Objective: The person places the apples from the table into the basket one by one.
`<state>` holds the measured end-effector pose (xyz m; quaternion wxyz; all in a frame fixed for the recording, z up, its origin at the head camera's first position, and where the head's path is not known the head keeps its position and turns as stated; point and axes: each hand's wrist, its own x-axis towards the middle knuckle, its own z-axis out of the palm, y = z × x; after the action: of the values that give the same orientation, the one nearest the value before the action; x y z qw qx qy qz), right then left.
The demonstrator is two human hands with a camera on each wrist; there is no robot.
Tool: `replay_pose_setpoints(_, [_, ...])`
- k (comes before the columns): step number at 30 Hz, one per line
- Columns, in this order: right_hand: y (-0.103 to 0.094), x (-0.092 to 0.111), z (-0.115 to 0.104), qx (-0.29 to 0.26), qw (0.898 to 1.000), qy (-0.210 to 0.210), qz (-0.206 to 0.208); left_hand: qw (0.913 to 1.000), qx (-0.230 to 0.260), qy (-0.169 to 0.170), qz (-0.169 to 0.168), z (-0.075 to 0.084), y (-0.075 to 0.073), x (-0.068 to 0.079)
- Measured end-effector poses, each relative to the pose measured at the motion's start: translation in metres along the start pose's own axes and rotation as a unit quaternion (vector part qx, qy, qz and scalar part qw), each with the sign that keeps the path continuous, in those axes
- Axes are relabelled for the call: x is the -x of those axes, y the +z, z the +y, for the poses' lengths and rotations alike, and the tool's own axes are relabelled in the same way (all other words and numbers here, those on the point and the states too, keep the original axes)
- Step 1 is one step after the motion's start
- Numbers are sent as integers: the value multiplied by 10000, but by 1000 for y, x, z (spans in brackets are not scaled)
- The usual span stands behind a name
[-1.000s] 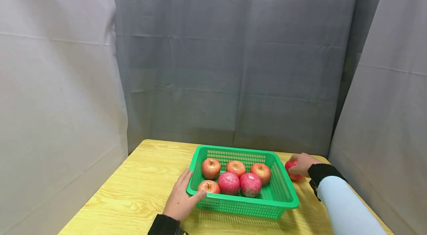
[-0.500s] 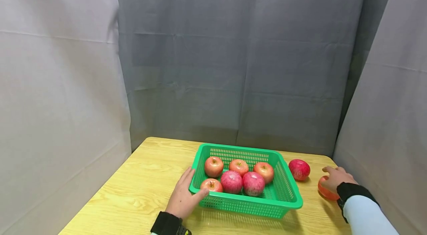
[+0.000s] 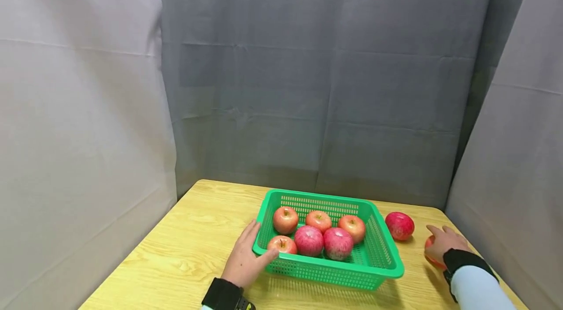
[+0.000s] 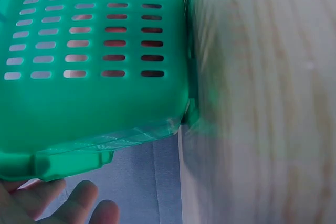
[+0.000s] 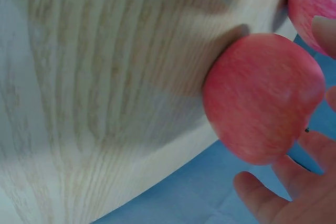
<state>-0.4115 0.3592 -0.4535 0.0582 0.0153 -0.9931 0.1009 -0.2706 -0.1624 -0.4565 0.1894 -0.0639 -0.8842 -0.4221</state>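
A green plastic basket (image 3: 330, 273) stands on the table with several red apples (image 3: 285, 220) inside. My left hand (image 3: 245, 258) rests at its near left corner, fingers along the left side and thumb at the front rim. In the left wrist view those fingers (image 4: 79, 200) lie spread just by the rim. Right of the basket, my right hand (image 3: 449, 244) is spread over an apple (image 5: 262, 98) and partly hides it in the head view. The right wrist view has the fingers at its far side and the thumb (image 5: 325, 35) standing off from it.
A darker red apple (image 3: 400, 226) sits on the wooden table (image 3: 176, 251) between the basket and my right hand. Grey cloth (image 3: 308, 80) hangs behind the table, with pale cloth (image 3: 79, 129) along both sides. The table's right edge runs close by my right hand.
My right hand has left the darker red apple and moved right and nearer, to the other apple by the table edge. My left hand stays at the basket corner; the head view shifts slightly.
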Motion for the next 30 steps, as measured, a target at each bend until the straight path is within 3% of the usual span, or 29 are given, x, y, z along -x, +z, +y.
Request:
replay_pose_setpoints(7, [3,6,-2,-235,9981,478,-315,10000,-37,24,-6,0,1,-1])
replay_pose_setpoints(16, [3,9,-4,-449,9954,761,-356,10000,7,-80,-26,1,1,1])
replay_pose_setpoints(30, [-3,10,-2,-511,9966,506,-409,10000,23,-25,10,2,-1,1])
